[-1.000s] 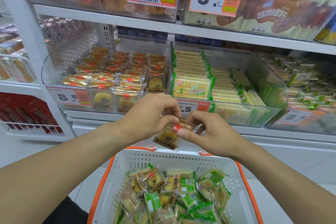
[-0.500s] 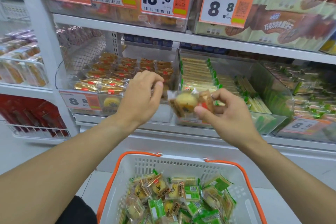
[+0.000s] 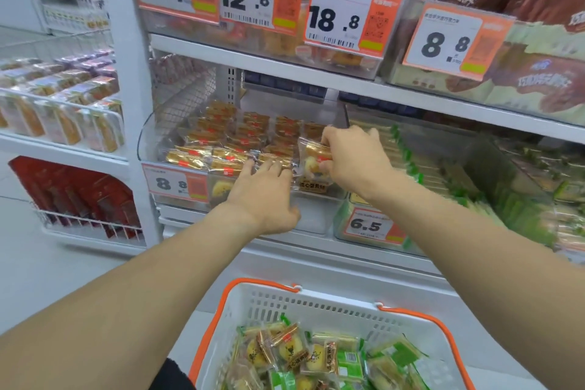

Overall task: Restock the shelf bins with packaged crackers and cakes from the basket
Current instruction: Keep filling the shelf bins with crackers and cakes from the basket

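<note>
Both hands have gone forward from mid-air into the left shelf bin since half a second ago, and the cake packet that the right hand held up in front of the shelf now sits at the bin's front right corner.

Nearest the camera, a white plastic basket with orange handles (image 3: 316,304) holds a loose heap of clear-wrapped yellow cakes (image 3: 286,348) and green-wrapped cracker packets (image 3: 349,364).

Above it, the left hand (image 3: 262,196) reaches over the front wall of the clear plastic bin (image 3: 148,139), fingers straight and spread, their tips pressing on the front row of gold-wrapped cakes (image 3: 218,149) stacked inside. It holds nothing.

Just beside it, the right hand (image 3: 354,158) pinches a clear packet with a yellow cake and a brown label strip (image 3: 313,168) between thumb and curled fingers. The packet stands upright against the bin's front right corner, touching the packed rows.

An orange and white tag reading 8.8 (image 3: 174,184) hangs on the bin's front. To the right, a second clear bin (image 3: 506,168) holds rows of green-edged crackers behind a 6.5 tag (image 3: 370,226).

On the upper shelf, tags read 8.8, 12.8, 18.8 (image 3: 338,19) and 8.8.
</note>
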The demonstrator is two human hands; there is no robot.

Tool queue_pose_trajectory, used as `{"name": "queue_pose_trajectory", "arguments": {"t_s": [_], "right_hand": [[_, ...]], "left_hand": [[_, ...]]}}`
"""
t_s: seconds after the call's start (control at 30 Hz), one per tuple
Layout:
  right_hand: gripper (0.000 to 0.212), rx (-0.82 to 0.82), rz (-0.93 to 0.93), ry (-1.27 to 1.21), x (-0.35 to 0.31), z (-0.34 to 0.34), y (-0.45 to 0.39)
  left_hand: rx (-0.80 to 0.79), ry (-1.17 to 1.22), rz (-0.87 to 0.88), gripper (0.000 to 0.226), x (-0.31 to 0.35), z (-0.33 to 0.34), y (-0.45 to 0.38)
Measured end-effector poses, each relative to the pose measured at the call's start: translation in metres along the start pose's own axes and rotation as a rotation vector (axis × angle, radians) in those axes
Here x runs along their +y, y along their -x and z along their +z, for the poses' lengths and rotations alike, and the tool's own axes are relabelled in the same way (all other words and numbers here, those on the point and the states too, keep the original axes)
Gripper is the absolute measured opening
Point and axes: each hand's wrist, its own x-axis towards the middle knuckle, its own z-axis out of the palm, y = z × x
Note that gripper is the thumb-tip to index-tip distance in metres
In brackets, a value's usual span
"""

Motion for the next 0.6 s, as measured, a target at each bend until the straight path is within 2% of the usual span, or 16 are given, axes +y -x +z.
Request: {"name": "queue_pose_trajectory", "arguments": {"t_s": [0.13,0.47,0.6], "right_hand": [[0.014,-0.099,0.016,0.12,-0.011,0.009,-0.028],[0.027,-0.215,0.053,0.242,-0.023,0.025,-0.047],[0.03,-0.127,0.018,0.245,-0.016,0.016,-0.042]], "left_hand": [[0.003,0.028,-0.009,0.067,0.0,-0.001,-0.001],[0.01,0.015,-0.002,0.068,-0.001,0.004,-0.003],[0.023,0.042,0.008,0.069,-0.003,0.004,0.0]]}}
